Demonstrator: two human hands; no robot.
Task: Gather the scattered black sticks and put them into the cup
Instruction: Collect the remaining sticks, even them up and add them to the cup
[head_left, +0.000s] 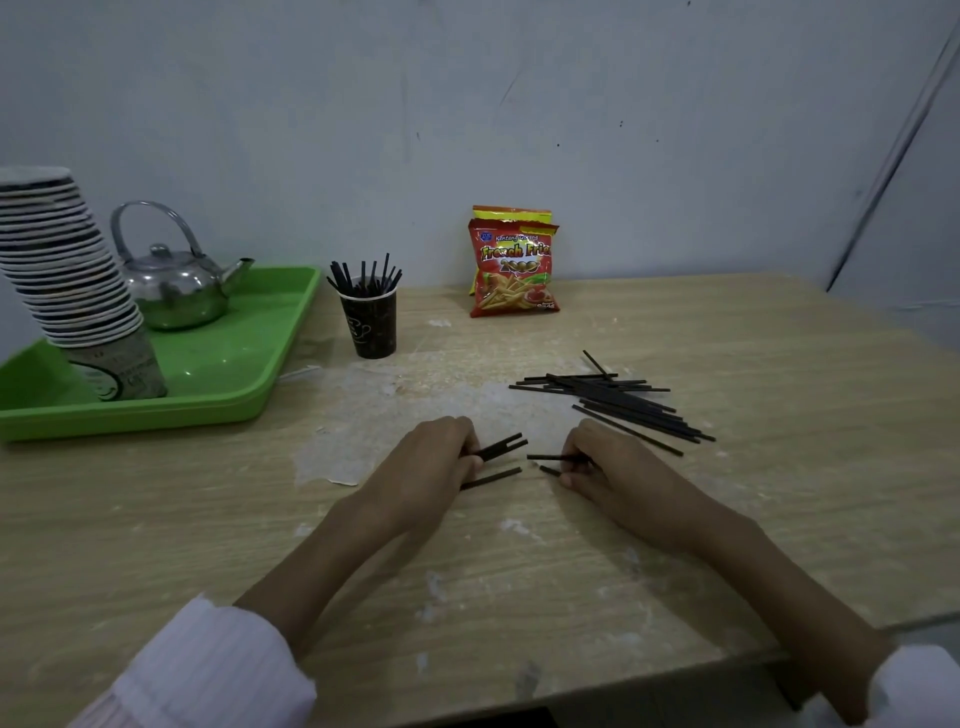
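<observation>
A dark paper cup (370, 325) stands upright near the tray with several black sticks in it. A loose pile of black sticks (613, 397) lies on the wooden table (727, 519) to the right of centre. My left hand (434, 457) rests on the table, fingers closed on a few black sticks (501, 449) whose ends poke out to the right. My right hand (602, 462), just below the pile, is closed on a couple of black sticks (550, 458) that poke out to the left.
A green tray (249, 364) at the left holds a metal kettle (174, 288) and a leaning stack of paper cups (67, 270). Red snack bags (511, 265) lean on the back wall. The table's front edge runs below my forearms.
</observation>
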